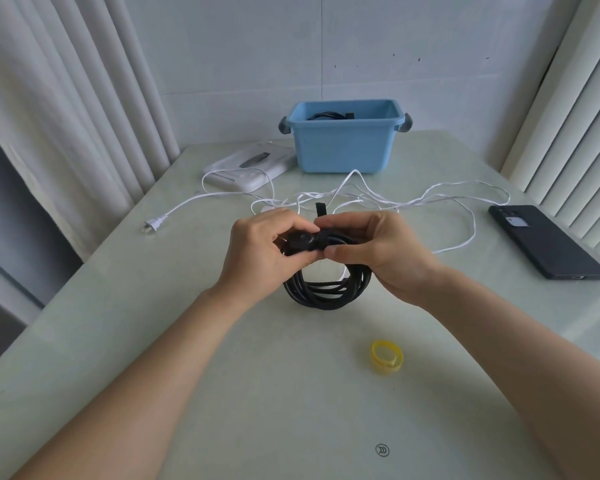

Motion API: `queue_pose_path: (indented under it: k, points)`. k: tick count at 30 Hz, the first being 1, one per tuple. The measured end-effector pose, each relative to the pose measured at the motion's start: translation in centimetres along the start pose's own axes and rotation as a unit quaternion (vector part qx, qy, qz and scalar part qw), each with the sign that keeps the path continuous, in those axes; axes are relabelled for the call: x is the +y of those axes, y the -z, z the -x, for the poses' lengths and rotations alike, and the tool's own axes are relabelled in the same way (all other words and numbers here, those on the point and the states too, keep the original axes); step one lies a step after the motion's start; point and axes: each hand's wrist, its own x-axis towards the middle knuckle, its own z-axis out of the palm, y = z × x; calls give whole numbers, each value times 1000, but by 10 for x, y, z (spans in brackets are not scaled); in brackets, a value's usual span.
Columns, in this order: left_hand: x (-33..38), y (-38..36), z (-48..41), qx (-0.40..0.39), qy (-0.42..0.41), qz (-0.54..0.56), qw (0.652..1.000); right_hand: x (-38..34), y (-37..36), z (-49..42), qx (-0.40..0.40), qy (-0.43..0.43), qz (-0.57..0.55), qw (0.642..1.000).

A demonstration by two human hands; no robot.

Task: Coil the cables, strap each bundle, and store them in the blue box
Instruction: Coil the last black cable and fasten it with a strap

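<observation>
A coiled black cable [326, 289] hangs upright over the middle of the table. My left hand [260, 251] grips the coil's top, fingers curled round it. My right hand [371, 251] pinches a black strap [320, 211] wrapped round the same spot, its free end sticking up. A loose white cable [361, 199] sprawls across the table behind my hands, its plug [155, 224] at the left. The blue box [343, 143] stands at the back with a black cable [326, 116] inside. A yellow strap [387, 356], rolled into a loop, lies near me at the right.
A white lid [246, 168] lies left of the blue box. A black phone [546, 240] rests near the table's right edge. Curtains hang at both sides, and a wall stands behind the table.
</observation>
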Motion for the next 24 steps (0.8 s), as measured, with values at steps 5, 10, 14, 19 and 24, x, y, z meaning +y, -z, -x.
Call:
queue_pose_path:
  k: [5,10,14,19,24]
  points:
    - [3,2,-1,-9,64,27,998,2,-5,3,25,54,46,997]
    - [7,5,-1,-25,126,38,991,2,-4,5,19,78,126,989]
    - [8,7,-2,-24,153,44,987,2,-8,5,25,106,176,978]
    - [7,6,-2,-31,168,66,983,-1,-9,5,-1,130,174,976]
    - [7,6,-2,-41,178,76,980,3,-5,2,2,118,146,982]
